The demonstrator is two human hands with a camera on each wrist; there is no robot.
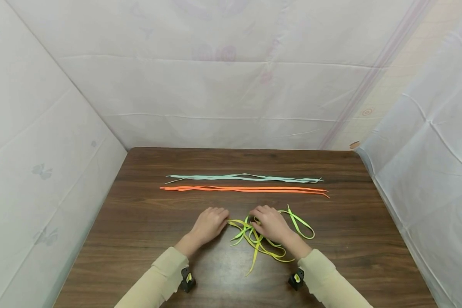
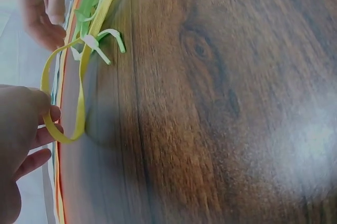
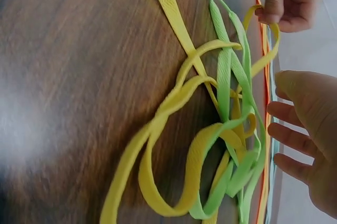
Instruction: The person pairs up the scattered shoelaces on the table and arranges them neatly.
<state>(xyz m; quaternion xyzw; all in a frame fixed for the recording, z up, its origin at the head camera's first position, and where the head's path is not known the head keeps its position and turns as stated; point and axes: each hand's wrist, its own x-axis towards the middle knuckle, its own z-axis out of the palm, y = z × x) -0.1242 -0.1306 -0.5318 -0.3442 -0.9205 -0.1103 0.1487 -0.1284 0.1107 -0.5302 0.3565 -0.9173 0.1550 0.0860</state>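
Observation:
A yellow shoelace (image 3: 172, 16) and a green shoelace (image 3: 224, 76) lie loosely tangled together on the wooden table. My left hand (image 1: 210, 223) pinches a loop of the yellow lace between thumb and fingertips, at the left end of the tangle. Over the tangle's upper right part hovers my right hand (image 1: 272, 224). Its fingers (image 3: 292, 134) are spread and loosely bent in the right wrist view, with no lace visibly gripped. From the head view, that hand hides part of the green lace.
Beyond the hands, orange shoelaces (image 1: 238, 188) lie stretched straight across the table (image 1: 138, 239). Light blue shoelaces (image 1: 231, 177) run alongside them, farther back. White cloth walls (image 1: 215, 94) stand behind the table and at both sides.

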